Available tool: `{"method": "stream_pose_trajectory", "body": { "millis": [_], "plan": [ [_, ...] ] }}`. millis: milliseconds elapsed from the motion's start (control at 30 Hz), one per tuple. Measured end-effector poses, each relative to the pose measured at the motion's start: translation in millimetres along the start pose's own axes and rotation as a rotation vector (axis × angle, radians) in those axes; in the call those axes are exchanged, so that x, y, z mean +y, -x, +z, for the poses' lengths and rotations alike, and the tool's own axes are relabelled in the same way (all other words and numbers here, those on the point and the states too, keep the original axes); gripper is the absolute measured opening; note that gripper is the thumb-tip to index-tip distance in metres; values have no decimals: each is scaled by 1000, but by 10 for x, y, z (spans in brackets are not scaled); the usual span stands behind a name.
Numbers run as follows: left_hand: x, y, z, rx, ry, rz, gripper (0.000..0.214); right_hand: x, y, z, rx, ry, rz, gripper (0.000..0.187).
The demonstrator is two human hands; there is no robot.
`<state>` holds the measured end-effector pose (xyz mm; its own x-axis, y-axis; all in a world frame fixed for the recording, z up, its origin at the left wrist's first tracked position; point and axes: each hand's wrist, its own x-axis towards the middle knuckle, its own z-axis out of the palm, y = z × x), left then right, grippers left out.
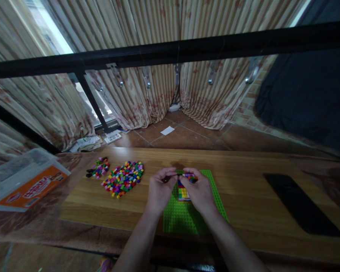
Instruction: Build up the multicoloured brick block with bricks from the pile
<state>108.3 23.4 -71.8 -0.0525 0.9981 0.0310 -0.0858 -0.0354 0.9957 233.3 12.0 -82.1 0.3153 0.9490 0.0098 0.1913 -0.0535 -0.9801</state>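
A green studded baseplate (184, 221) lies on the wooden table in front of me. On its far half stands a low build of coloured toy bricks (183, 193), with yellow, red, white and blue parts showing. My left hand (160, 190) is at the build's left side, thumb and fingertips pinched together; whatever is between them is too small and dark to name. Bent over the far right part of the build, my right hand (200, 189) has its thumb and fingers closed around the bricks. Both hands hide much of the build.
A heap of loose coloured bricks (124, 177) lies left on the table (243, 189), beside a smaller pile (100, 168). Farther left sits a clear plastic box (19, 170) with an orange label. A black flat object (300, 204) lies right. A dark rail (158, 56) crosses beyond.
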Motion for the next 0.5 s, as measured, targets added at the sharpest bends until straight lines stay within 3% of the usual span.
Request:
{"method": "stream_pose_trajectory", "body": {
  "millis": [200, 333, 500],
  "plan": [
    [-30, 9, -1, -8, 77, -28, 21, 33, 3, -74, -23, -117, -7, 36],
    [3, 0, -34, 10, 121, -77, 18, 22, -19, -128, 55, -301, 78, 39],
    [55, -24, -106, 37, 69, -86, 15, 13, -65, -160, 129, -342, 128, 36]
  ]
}}
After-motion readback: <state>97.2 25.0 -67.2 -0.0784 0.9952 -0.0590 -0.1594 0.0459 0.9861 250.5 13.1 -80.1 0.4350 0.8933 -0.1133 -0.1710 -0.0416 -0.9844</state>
